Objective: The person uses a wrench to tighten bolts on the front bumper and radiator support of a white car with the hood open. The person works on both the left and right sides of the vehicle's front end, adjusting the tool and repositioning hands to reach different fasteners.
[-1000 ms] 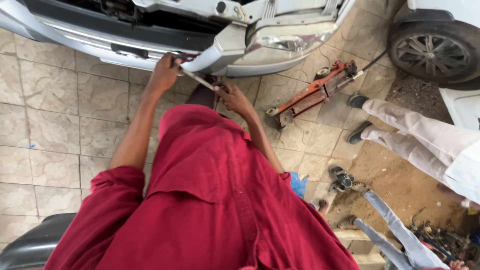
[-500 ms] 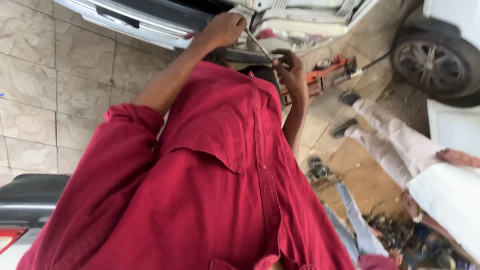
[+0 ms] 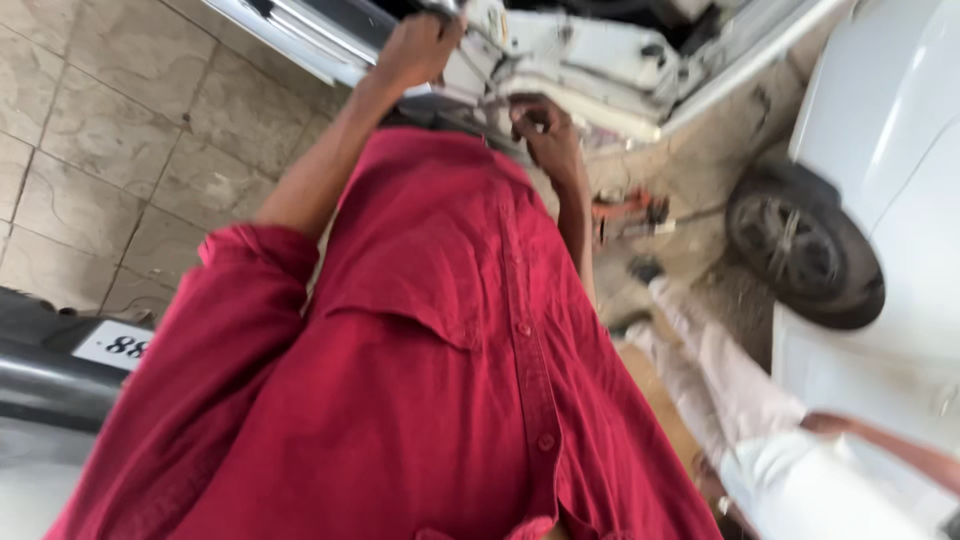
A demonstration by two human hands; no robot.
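I look down over my red shirt (image 3: 430, 380) at the front of a silver-white car (image 3: 590, 60) with its bumper area opened up. My left hand (image 3: 415, 45) is raised to the car's front edge, fist closed on the upper end of a thin metal tool (image 3: 442, 6). My right hand (image 3: 545, 130) is lower and to the right, fingers curled at the tool's other end against the car's dark underside. Motion blur hides most of the tool between the hands.
An orange floor jack (image 3: 625, 215) lies on the ground right of my right arm. A person in white clothes (image 3: 760, 440) has legs stretched out at lower right. A second white car's wheel (image 3: 800, 250) is at right. A dark vehicle (image 3: 50, 380) is at lower left on the tiled floor (image 3: 110, 130).
My view has swung closer to the car and tilted. Both hands have moved up toward the car's front, the left one highest, still on the tool.
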